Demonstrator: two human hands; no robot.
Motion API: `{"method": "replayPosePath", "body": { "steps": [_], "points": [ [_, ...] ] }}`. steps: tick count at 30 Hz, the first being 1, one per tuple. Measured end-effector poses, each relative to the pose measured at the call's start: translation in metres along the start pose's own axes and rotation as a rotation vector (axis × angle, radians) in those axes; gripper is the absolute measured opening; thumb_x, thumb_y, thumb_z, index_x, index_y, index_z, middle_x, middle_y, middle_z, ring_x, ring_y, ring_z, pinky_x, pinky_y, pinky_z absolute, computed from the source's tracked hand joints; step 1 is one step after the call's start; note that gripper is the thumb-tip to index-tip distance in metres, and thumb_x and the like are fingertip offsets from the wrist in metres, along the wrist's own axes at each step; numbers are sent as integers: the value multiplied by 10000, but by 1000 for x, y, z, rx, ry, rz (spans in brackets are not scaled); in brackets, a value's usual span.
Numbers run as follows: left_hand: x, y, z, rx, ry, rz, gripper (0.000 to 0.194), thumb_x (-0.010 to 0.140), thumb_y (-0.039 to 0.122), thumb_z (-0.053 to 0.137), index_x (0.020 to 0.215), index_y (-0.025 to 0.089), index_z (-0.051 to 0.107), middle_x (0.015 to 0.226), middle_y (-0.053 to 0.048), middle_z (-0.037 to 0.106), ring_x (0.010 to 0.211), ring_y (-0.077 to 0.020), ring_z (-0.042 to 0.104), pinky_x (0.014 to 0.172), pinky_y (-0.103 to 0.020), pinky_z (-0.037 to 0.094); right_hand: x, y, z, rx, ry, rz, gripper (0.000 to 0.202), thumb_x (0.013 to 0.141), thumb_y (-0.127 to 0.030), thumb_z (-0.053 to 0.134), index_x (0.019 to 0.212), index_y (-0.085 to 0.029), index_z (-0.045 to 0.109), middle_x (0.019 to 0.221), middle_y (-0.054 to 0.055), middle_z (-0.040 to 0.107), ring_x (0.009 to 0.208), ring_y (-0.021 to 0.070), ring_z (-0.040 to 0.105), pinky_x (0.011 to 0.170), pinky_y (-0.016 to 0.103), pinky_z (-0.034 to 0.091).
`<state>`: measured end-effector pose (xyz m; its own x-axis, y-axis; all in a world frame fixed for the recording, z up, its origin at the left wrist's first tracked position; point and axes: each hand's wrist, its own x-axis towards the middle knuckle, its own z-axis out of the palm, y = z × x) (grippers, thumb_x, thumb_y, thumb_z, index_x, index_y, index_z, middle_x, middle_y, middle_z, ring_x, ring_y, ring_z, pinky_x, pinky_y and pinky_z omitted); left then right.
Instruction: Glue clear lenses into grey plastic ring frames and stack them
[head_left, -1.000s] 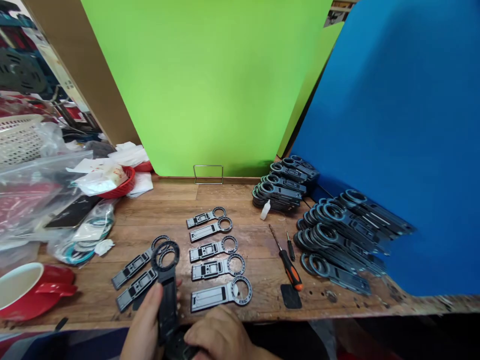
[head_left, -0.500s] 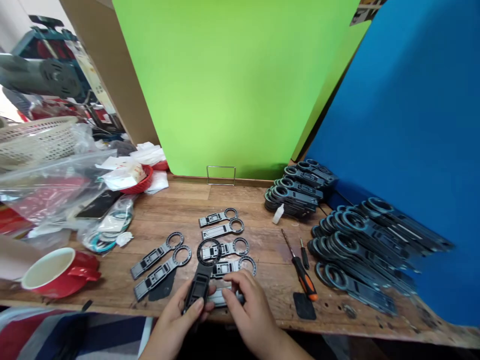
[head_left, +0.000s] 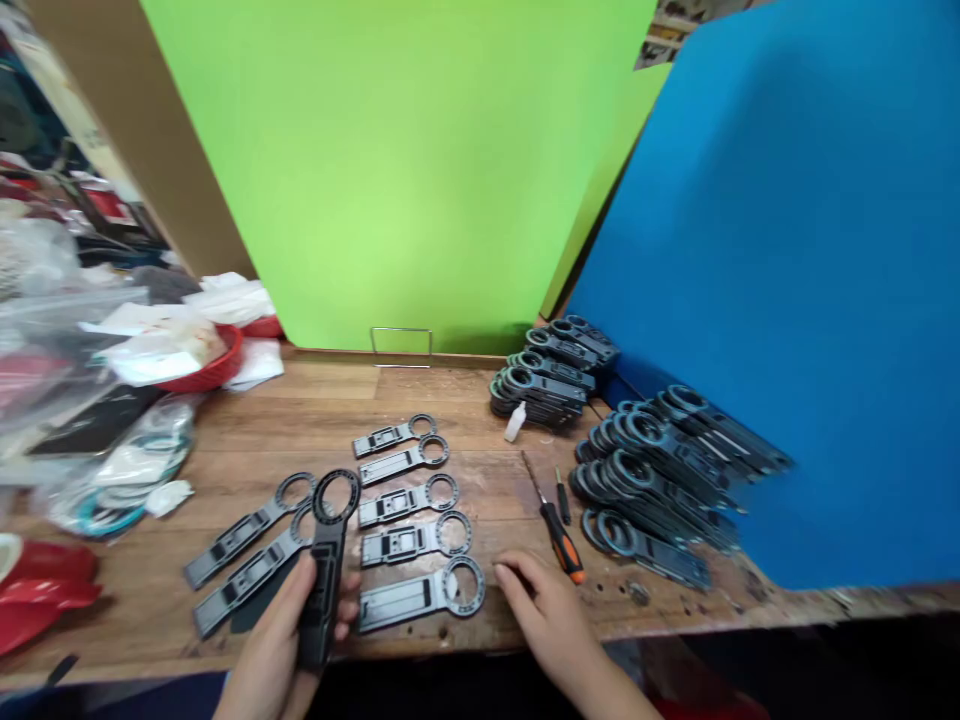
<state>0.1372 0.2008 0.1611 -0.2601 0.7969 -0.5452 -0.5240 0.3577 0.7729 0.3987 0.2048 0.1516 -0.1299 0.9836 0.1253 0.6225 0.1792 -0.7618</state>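
Note:
My left hand [head_left: 281, 620] is closed around the handle of a black plastic ring-ended part [head_left: 324, 570], its ring pointing up and away. My right hand [head_left: 540, 610] rests at the table's front edge, fingers loosely bent and a little apart, with nothing visible in them. Just left of it lies a grey ring-ended part [head_left: 401, 600], the nearest of a column of several such parts, including another grey part [head_left: 401, 543]. Two more grey parts, one of them the ring-ended piece [head_left: 240, 545], lie slanted by my left hand, partly behind the black part.
Stacks of dark ring-ended parts [head_left: 652, 470] stand at the right, beside a blue panel [head_left: 810, 300]. An orange-black screwdriver [head_left: 561, 540], a small black screwdriver [head_left: 562, 497] and a white bottle [head_left: 515, 422] lie nearer. At left are a red mug [head_left: 52, 590] and plastic bags [head_left: 142, 450].
The view has swung right. My right hand has left the nearest grey part and moved right, uncovering it. My left hand still holds the black part, now over the slanted pair.

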Motion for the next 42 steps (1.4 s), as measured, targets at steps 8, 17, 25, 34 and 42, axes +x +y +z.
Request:
{"method": "replayPosePath", "body": {
  "steps": [8,17,25,34,42],
  "points": [
    [16,43,-26,60,48,178,455,606,398,802,910,147,575,622,2,665,472,-108,585,420,-167,456,4,-7,19,84,-79,-100,284,920,-427,449,860,-230,645,809,40,695,760,198,655,676,278,506],
    [-16,8,-8,-670,-675,-230,98,825,125,560,729,137,573,375,98,356,281,-7,250,311,-99,156,8,-60,43,185,-180,-285,161,915,-245,464,875,-217,617,794,16,639,755,158,606,667,256,463],
    [-30,4,0,-725,-862,-243,265,905,84,408,1043,134,627,402,112,242,307,-15,114,331,-95,149,29,-107,52,230,-82,-411,120,863,-143,533,873,-226,620,863,18,600,832,162,556,721,272,438],
    [-30,-1,3,-605,-867,-210,355,929,158,381,709,95,653,356,92,226,291,-23,112,325,-111,187,39,-117,72,221,2,-404,116,850,-133,564,890,-224,622,892,31,596,873,186,525,779,329,425],
    [-28,-9,3,-556,-870,-226,393,942,253,396,664,102,630,317,94,212,264,-25,121,313,-112,211,39,-116,70,15,5,-517,138,903,-150,444,852,-199,562,831,40,566,811,197,453,757,348,360]
  ]
}}
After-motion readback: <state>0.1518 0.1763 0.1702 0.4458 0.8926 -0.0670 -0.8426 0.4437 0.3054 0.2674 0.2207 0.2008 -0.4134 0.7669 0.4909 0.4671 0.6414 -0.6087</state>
